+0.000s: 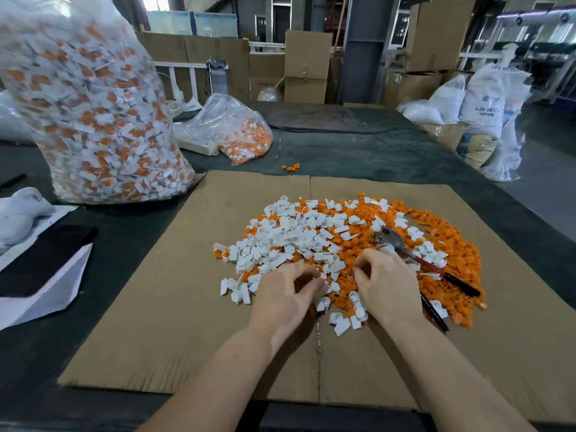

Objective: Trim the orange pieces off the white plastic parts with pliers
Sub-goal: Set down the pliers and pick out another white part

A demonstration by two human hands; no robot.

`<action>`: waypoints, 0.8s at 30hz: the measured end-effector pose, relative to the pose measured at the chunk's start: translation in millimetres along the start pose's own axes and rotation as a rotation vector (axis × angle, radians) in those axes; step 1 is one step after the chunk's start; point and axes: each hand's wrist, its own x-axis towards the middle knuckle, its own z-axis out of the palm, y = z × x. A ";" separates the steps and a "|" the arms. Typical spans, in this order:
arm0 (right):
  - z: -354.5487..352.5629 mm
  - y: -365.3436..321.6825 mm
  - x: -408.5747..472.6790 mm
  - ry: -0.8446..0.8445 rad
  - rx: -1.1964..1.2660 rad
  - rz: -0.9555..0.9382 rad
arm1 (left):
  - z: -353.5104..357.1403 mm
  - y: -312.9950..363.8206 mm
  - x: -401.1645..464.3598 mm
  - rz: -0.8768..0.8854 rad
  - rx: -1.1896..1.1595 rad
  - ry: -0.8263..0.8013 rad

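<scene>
Two hands (288, 294) (386, 286), one pliers (417, 260), two bags (90, 110) (240, 132) of parts.

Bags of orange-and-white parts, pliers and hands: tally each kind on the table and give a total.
Bags of parts: 2, a big bag and a small bag
Pliers: 1
Hands: 2, left hand and right hand
Total: 5

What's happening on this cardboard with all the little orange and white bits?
A person is sorting through a pile of white plastic parts and orange pieces spread on a cardboard sheet. Both the left hand and right hand are picking at small parts near the pile's front edge. The pliers lie unheld on the pile, right of the right hand.
</scene>
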 end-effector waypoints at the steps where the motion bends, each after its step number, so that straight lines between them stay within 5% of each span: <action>1: -0.6 -0.6 -0.7 0.002 0.024 0.003 | -0.2 1.2 -0.4 -0.013 -0.023 -0.004; 17: -9.0 -19.6 -6.7 0.081 0.537 -0.003 | 0.4 17.1 11.1 -0.199 -0.380 0.022; 24: -6.2 -28.6 -10.8 0.098 0.484 -0.015 | 2.0 20.4 13.0 -0.160 -0.410 0.017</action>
